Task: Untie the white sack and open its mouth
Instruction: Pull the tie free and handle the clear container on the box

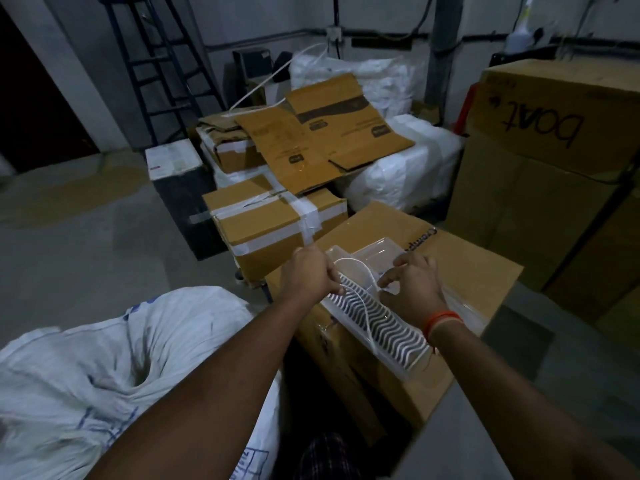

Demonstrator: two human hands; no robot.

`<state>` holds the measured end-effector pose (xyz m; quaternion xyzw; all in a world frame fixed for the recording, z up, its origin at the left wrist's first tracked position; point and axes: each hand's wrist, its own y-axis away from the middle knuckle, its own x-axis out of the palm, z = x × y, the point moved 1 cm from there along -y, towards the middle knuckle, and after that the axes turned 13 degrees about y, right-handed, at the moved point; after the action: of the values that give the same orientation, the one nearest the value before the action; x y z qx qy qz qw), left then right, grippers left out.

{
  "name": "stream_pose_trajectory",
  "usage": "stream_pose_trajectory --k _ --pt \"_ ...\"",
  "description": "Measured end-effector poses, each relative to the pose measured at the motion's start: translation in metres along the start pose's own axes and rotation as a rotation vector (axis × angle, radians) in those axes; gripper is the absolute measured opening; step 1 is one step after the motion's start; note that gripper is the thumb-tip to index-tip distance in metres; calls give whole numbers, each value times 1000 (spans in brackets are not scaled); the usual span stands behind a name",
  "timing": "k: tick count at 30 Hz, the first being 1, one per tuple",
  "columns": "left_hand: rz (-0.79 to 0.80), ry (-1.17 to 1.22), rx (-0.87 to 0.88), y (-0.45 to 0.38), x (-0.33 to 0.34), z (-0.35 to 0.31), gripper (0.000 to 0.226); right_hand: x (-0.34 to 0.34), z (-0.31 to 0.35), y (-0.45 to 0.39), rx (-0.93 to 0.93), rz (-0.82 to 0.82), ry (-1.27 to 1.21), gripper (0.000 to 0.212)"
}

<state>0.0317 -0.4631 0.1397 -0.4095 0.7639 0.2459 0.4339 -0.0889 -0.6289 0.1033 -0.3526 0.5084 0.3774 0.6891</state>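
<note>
Here the person's two hands work above a cardboard box (460, 271), away from the white sack (104, 368), which lies slumped on the floor at the lower left, its gathered neck puckered near the middle of the cloth. The left hand (308, 275) has its fingers curled round a thin white cord (360, 268), and the right hand (412, 285) pinches the same cord between thumb and bent fingers, so that the cord arches between them. Under the hands, on the box, rests a clear plastic pack (381, 323) with a white wavy pattern. An orange thread band (441, 320) circles the right wrist. Beyond stand taped cartons (273, 220), flattened cardboard (311, 140) and a tall box marked "boat" (554, 133).
</note>
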Motion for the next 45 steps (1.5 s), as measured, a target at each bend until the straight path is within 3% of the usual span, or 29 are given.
stream_pose_trajectory --k 5,10,16,21,26,33,39,45 --pt "-5 -63 -26 0 2 3 22 -6 1 -8 -26 12 8 16" --pt "170 8 -86 0 4 -1 19 -4 4 -3 -57 50 91 17" --pt "301 128 -64 -6 0 -5 32 2 5 6 -81 44 157 22" --pt "348 79 -10 -9 1 0 40 4 5 10 -104 41 169 28" --pt "207 -10 20 -9 -3 5 33 6 -4 17 -61 10 42 32" --pt "-97 6 63 -1 -7 7 23 1 -41 29 167 -118 -200 10" --pt "-144 27 97 7 -5 6 24 5 -85 42 551 -83 -355 8" --pt "-149 31 120 11 1 -3 20 18 -106 58 712 10 -351 21"
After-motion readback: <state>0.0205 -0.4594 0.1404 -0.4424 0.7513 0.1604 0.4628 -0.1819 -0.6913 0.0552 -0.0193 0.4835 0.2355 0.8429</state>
